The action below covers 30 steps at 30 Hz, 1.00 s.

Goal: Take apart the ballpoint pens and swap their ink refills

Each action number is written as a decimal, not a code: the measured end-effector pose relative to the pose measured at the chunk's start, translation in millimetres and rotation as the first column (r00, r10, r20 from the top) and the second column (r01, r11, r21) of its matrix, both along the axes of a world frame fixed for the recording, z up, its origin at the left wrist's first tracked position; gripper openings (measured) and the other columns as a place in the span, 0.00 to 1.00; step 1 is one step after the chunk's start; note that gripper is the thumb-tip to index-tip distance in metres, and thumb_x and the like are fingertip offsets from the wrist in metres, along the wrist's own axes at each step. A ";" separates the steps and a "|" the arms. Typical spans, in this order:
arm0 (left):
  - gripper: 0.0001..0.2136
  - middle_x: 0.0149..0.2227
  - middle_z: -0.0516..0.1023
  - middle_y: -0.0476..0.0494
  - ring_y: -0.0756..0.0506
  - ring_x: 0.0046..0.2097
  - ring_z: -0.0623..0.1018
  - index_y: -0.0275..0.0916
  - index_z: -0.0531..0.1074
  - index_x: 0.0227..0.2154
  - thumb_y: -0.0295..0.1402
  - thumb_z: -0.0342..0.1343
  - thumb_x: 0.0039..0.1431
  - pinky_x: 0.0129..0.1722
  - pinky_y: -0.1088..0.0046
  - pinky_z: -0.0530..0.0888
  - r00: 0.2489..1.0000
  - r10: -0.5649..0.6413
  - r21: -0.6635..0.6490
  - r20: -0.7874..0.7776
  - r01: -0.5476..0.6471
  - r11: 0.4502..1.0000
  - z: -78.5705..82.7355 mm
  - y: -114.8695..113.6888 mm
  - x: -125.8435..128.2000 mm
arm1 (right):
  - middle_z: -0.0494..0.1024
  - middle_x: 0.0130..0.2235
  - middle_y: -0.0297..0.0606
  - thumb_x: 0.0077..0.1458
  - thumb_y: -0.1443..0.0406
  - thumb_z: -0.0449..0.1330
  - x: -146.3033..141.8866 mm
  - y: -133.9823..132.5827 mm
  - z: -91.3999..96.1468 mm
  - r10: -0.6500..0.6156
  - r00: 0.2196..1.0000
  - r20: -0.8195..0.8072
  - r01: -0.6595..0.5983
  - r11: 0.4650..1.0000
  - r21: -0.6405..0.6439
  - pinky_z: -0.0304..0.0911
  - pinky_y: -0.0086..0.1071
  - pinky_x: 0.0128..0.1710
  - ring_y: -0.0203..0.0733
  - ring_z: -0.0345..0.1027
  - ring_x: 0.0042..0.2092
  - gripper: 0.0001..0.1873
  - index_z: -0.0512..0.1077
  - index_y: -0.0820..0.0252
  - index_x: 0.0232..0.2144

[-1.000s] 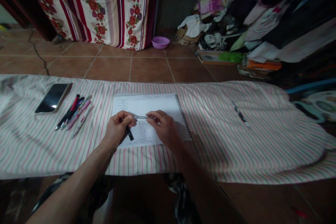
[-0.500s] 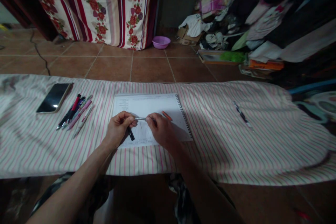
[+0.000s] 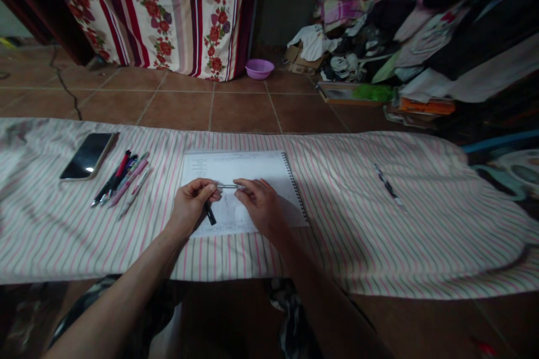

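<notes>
A thin grey rod [image 3: 228,186], which looks like a pen refill, spans the gap between my two hands above the spiral notebook [image 3: 252,164]. My left hand [image 3: 196,197] pinches its left end between thumb and fingers. A black pen barrel [image 3: 210,214] sticks out below that hand, its upper end hidden by the fingers. My right hand [image 3: 260,202] has thumb and fingers closed on the rod's right end. Writing and a printed block show on the notebook page, and its wire binding runs down the right side.
A phone [image 3: 88,156] and a bunch of pens [image 3: 122,179] lie to the left on the striped cloth [image 3: 345,224]. Farther right is a black-and-white pen [image 3: 388,186]. On the tiled floor beyond stand a purple basin [image 3: 259,69] and heaped clothes [image 3: 349,11].
My right hand's fingers have shifted and stretched forward over the rod. The small orange piece seen on the notebook is no longer visible. My left hand has hardly moved.
</notes>
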<state>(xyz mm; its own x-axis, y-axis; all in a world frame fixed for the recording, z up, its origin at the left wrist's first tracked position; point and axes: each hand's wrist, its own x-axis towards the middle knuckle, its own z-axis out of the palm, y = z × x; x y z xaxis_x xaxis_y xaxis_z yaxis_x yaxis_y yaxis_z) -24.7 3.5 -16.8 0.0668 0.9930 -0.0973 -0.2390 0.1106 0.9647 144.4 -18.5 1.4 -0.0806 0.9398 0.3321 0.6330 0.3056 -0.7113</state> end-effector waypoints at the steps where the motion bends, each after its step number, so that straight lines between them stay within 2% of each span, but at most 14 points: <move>1: 0.07 0.23 0.76 0.47 0.52 0.26 0.73 0.34 0.74 0.29 0.32 0.61 0.47 0.31 0.74 0.70 1.000 -0.001 -0.007 0.006 0.001 1.000 -0.8 0.2 -0.2 | 0.78 0.34 0.35 0.54 0.67 0.56 0.4 0.2 -0.3 -0.002 1.000 -0.004 0.002 1.000 0.018 0.60 0.35 0.44 0.39 0.71 0.38 0.09 0.73 0.55 0.38; 6: 0.13 0.26 0.78 0.44 0.51 0.27 0.74 0.34 0.75 0.36 0.33 0.62 0.46 0.31 0.75 0.71 1.000 -0.023 -0.047 0.007 0.023 0.999 -1.3 -0.3 -1.7 | 0.78 0.32 0.36 0.52 0.70 0.56 -1.7 1.5 -1.1 -0.041 0.998 -0.039 0.042 0.999 0.030 0.62 0.36 0.43 0.40 0.71 0.37 0.07 0.74 0.57 0.33; 11: 0.16 0.27 0.77 0.44 0.51 0.28 0.75 0.34 0.73 0.41 0.36 0.60 0.50 0.29 0.77 0.72 0.998 -0.044 -0.027 0.053 0.045 0.999 4.9 -1.7 -1.2 | 0.77 0.27 0.33 0.52 0.68 0.56 -5.0 1.9 -5.7 -0.095 0.969 -0.229 0.076 0.993 -0.089 0.67 0.33 0.35 0.38 0.73 0.30 0.07 0.74 0.57 0.32; 14: 0.19 0.32 0.77 0.43 0.48 0.34 0.77 0.36 0.70 0.46 0.38 0.57 0.52 0.30 0.75 0.73 0.995 0.005 0.021 0.101 -0.007 1.000 7.1 -2.5 1.2 | 0.77 0.26 0.34 0.51 0.64 0.56 -5.3 2.8 -8.6 -0.154 0.911 -0.384 0.089 0.980 -0.180 0.69 0.30 0.29 0.36 0.73 0.26 0.08 0.74 0.58 0.32; 17: 0.17 0.35 0.76 0.42 0.48 0.34 0.77 0.36 0.69 0.45 0.37 0.56 0.54 0.33 0.71 0.75 0.990 0.109 0.077 0.089 -0.116 0.990 5.2 -3.6 3.1 | 0.77 0.24 0.35 0.49 0.62 0.58 -4.7 4.1 -8.7 -0.235 0.841 -0.487 0.118 0.958 -0.260 0.70 0.28 0.27 0.36 0.73 0.25 0.10 0.74 0.61 0.31; 20: 0.11 0.38 0.75 0.43 0.50 0.33 0.76 0.37 0.71 0.41 0.32 0.54 0.54 0.37 0.69 0.75 0.976 0.176 0.208 -0.131 -0.147 0.967 0.7 -5.2 2.0 | 0.77 0.23 0.35 0.47 0.61 0.59 -3.6 5.3 -7.0 -0.292 0.764 -0.576 0.121 0.941 -0.317 0.70 0.28 0.27 0.37 0.74 0.26 0.11 0.74 0.62 0.31; 23: 0.09 0.43 0.73 0.42 0.46 0.43 0.75 0.38 0.73 0.36 0.27 0.49 0.56 0.43 0.67 0.73 0.887 0.210 0.433 -0.411 -0.013 0.901 -2.5 -6.6 -1.9 | 0.77 0.22 0.34 0.46 0.60 0.61 -2.0 6.2 -6.3 -0.332 0.709 -0.622 0.125 0.927 -0.353 0.71 0.28 0.28 0.37 0.73 0.25 0.12 0.74 0.63 0.32; 25: 0.11 0.45 0.73 0.42 0.45 0.47 0.73 0.38 0.74 0.36 0.24 0.46 0.56 0.47 0.64 0.71 0.818 0.248 0.528 -0.520 0.080 0.845 -2.5 -7.0 -4.9 | 0.77 0.22 0.33 0.45 0.60 0.61 -0.9 6.7 -6.7 -0.348 0.687 -0.638 0.130 0.923 -0.363 0.71 0.28 0.28 0.36 0.73 0.25 0.13 0.75 0.63 0.32; 28: 0.13 0.46 0.73 0.41 0.45 0.48 0.72 0.37 0.73 0.36 0.22 0.45 0.56 0.49 0.63 0.70 0.725 0.288 0.579 -0.626 0.185 0.794 0.6 -7.4 -9.0 | 0.77 0.22 0.33 0.45 0.60 0.62 -0.3 7.3 -7.5 -0.349 0.668 -0.657 0.125 0.923 -0.364 0.71 0.27 0.28 0.35 0.73 0.25 0.13 0.74 0.63 0.32; 30: 0.12 0.48 0.71 0.40 0.45 0.47 0.72 0.37 0.73 0.36 0.22 0.45 0.56 0.46 0.64 0.72 0.664 0.309 0.594 -0.681 0.254 0.763 4.5 -8.4 -11.5 | 0.77 0.22 0.33 0.45 0.60 0.62 -0.7 7.7 -7.7 -0.351 0.663 -0.661 0.130 0.924 -0.360 0.71 0.27 0.28 0.35 0.73 0.25 0.13 0.75 0.63 0.32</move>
